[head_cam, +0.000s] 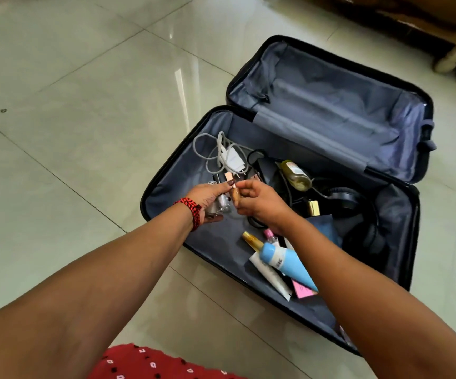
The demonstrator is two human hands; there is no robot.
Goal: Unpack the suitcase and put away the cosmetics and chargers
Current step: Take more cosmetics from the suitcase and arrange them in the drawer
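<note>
An open black suitcase (150, 192) with grey lining lies on the tiled floor. My left hand (207, 195) holds several small cosmetics, among them a clear-silver bottle (217, 207) and a pink-capped tube (229, 177). My right hand (259, 201) pinches a small tan concealer tube (235, 196) right against the left hand. In the near half lie a white charger with coiled cable (231, 157), a yellow oil bottle (296, 173), a light blue tube (287, 262), a white tube (269, 274), a gold-capped bottle (252, 239) and black headphones (344, 199).
The suitcase lid half (330, 105) lies open at the back with nothing in it. Glossy floor tiles (84, 119) stretch to the left. Wooden furniture with pale feet (451, 58) stands at the top right. A pink card (302, 291) lies beside the tubes.
</note>
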